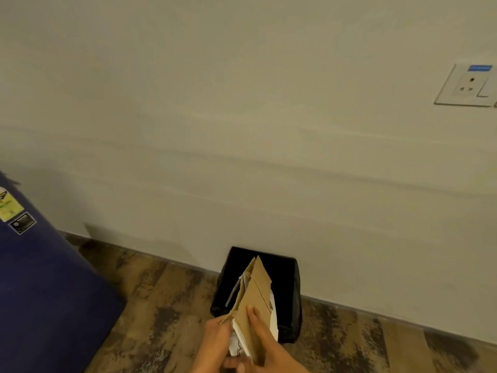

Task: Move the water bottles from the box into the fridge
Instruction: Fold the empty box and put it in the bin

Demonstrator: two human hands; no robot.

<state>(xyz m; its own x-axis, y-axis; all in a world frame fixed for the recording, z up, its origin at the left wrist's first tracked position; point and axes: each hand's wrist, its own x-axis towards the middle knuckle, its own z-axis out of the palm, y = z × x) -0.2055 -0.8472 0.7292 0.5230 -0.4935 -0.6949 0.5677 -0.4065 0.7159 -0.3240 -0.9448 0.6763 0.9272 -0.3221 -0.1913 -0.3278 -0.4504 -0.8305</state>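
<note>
- A plain off-white wall [242,103] fills most of the view and runs down to a narrow skirting strip at the floor.
- A wood-patterned brown plank floor [161,305] runs along the bottom, below the wall.
- A dark blue fridge [48,305] stands at the left edge, well apart from both hands, with a yellow-green label and a small black label [22,223] stuck near its top.
- A black square waste bin lined with a black plastic bag [285,278] sits on the floor against the wall, just beyond the hands.
- A flattened brown cardboard box [258,292] with white paper sheets tucked into it is held tilted, its upper end pointing over the bin's opening and its lower end between the two hands.
- The right hand [271,345] holds the box from the right, with one finger laid straight along the brown face and the thumb tucked under the lower edge.
- The left hand [215,340] is on the box's left side, its fingertips pinching the torn lower left flap.
- A white wall socket plate with a blue sticker [468,86] is mounted on the wall at the far right, high above the bin.
</note>
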